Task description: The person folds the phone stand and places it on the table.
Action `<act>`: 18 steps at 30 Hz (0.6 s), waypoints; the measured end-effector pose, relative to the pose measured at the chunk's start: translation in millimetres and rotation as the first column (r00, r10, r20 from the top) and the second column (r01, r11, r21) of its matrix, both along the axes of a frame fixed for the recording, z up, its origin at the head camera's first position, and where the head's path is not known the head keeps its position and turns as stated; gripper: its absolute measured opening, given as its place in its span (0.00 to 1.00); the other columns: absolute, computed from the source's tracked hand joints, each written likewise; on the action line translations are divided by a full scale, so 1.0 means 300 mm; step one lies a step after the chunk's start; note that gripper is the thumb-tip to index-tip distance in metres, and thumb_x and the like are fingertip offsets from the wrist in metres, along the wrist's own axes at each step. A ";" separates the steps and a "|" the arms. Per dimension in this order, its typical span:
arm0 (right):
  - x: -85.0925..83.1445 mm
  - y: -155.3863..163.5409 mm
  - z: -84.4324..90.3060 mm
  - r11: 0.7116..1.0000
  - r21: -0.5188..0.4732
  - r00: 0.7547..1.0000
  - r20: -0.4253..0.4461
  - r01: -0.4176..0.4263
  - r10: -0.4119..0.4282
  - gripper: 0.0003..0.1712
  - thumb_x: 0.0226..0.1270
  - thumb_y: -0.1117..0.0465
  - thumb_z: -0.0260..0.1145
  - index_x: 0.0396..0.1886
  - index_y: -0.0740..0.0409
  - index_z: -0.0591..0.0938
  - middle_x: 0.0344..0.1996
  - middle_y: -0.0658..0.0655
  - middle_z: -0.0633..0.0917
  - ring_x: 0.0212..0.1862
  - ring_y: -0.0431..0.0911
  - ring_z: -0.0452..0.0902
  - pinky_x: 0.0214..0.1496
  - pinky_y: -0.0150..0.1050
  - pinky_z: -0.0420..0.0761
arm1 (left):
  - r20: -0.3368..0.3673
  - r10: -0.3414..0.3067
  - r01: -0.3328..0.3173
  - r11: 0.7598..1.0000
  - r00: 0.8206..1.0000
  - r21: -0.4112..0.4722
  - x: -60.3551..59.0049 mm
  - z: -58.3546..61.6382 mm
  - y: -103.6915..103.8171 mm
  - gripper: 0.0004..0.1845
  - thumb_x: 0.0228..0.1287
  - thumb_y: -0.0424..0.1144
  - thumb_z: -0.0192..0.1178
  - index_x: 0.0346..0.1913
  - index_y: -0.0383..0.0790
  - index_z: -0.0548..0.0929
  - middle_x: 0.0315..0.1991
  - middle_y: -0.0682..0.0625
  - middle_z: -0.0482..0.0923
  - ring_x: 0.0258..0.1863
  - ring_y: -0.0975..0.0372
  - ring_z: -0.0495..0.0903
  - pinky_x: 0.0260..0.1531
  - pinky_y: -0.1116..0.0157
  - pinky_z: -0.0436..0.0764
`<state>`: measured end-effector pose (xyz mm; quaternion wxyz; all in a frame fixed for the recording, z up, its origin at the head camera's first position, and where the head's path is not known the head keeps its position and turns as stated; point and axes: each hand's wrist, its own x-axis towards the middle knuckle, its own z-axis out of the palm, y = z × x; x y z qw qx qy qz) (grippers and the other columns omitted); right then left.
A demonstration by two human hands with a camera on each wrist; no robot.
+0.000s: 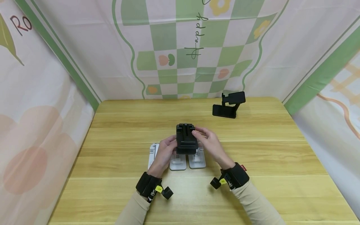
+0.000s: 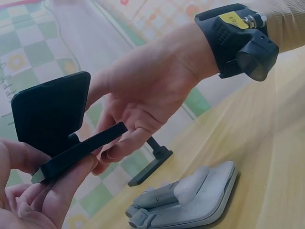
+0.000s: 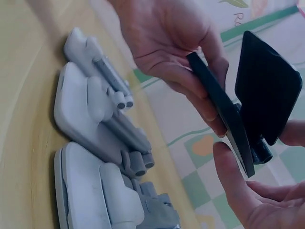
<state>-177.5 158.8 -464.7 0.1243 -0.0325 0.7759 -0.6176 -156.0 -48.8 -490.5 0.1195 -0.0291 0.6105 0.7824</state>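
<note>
I hold a black folding phone stand point(image 1: 186, 140) above the middle of the table with both hands. My left hand point(image 1: 168, 145) grips its left side and my right hand point(image 1: 203, 137) pinches its right side near the top. In the left wrist view the stand's upper plate point(image 2: 50, 117) stands raised off its flat base point(image 2: 81, 152), with my right hand's fingers point(image 2: 128, 143) curled under the base. In the right wrist view my left hand's fingers point(image 3: 200, 90) clasp the base edge of the stand point(image 3: 267, 90).
Three white folded phone stands point(image 1: 177, 162) lie side by side on the wooden table point(image 1: 267, 162) just under my hands, seen also as white stands point(image 3: 90, 109) and a white stand point(image 2: 190, 200). Another black stand point(image 1: 229, 106) stands unfolded at the back right. Patterned cloth walls enclose the table.
</note>
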 end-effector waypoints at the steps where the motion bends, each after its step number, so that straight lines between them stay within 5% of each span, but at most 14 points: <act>1: -0.003 0.001 -0.001 1.000 -0.016 1.000 0.020 -0.010 0.011 0.38 0.79 0.45 0.60 0.76 0.65 0.67 0.69 0.69 0.74 0.67 0.60 0.75 0.66 0.53 0.78 | -0.003 -0.003 0.003 1.000 1.000 0.000 -0.001 -0.001 0.000 0.25 0.73 0.32 0.54 0.70 0.29 0.73 0.52 0.38 0.87 0.37 0.64 0.87 0.36 0.69 0.83; 7: -0.018 0.008 -0.007 0.993 -0.093 0.992 0.096 -0.068 0.077 0.40 0.80 0.47 0.57 0.77 0.72 0.62 0.72 0.74 0.69 0.68 0.64 0.72 0.71 0.60 0.72 | -0.012 -0.008 0.008 1.000 1.000 -0.012 -0.003 0.002 -0.001 0.24 0.75 0.34 0.54 0.70 0.29 0.74 0.52 0.38 0.87 0.37 0.65 0.87 0.35 0.71 0.81; 18: -0.021 0.014 -0.009 0.987 -0.146 0.990 0.113 -0.068 0.085 0.40 0.80 0.47 0.58 0.77 0.71 0.63 0.71 0.72 0.71 0.68 0.64 0.72 0.73 0.60 0.70 | -0.008 -0.029 0.029 1.000 1.000 0.008 -0.003 0.011 -0.004 0.24 0.76 0.34 0.54 0.71 0.33 0.75 0.51 0.41 0.88 0.40 0.63 0.86 0.40 0.70 0.81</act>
